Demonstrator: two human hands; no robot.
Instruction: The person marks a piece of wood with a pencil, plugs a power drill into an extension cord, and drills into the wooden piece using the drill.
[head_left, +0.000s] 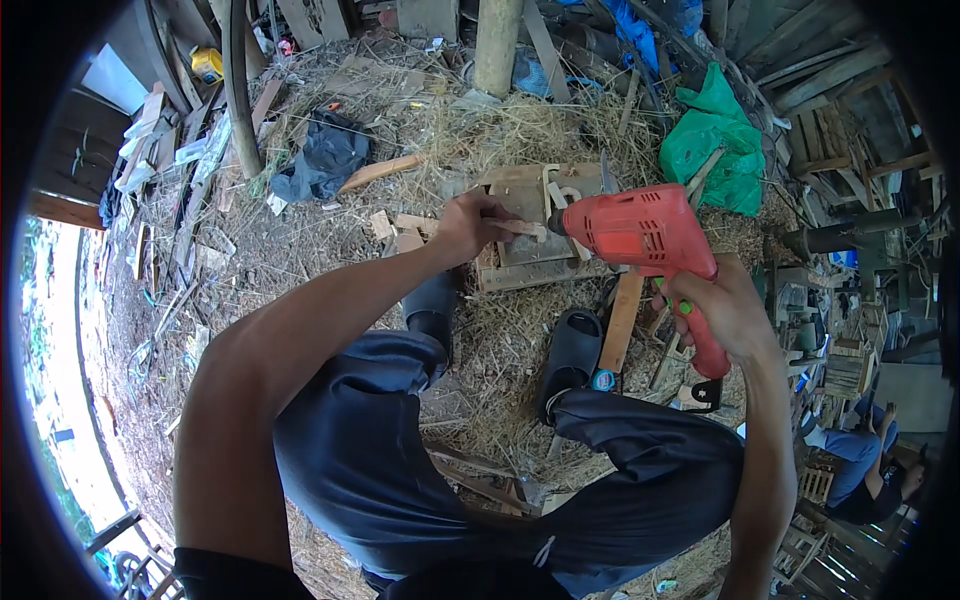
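My right hand (720,300) is wrapped round the grip of a red power drill (625,222), which lies sideways with its black chuck pointing left. Between the fingers of my left hand (470,225) is a small pale piece of wood (522,229), its end close to the chuck. Whether a bit touches the wood I cannot make out. Under both hands a low wooden platform (520,277) rests on the ground, with thin curved wood pieces (553,190) on top.
Straw and wood scraps cover the ground. A black plastic bag (325,160) lies at the far left, a green bag (715,140) at the far right. A wooden post (496,45) stands beyond the platform. Planks (622,320) lie near my dark shoe (573,355). Another person (870,460) sits at right.
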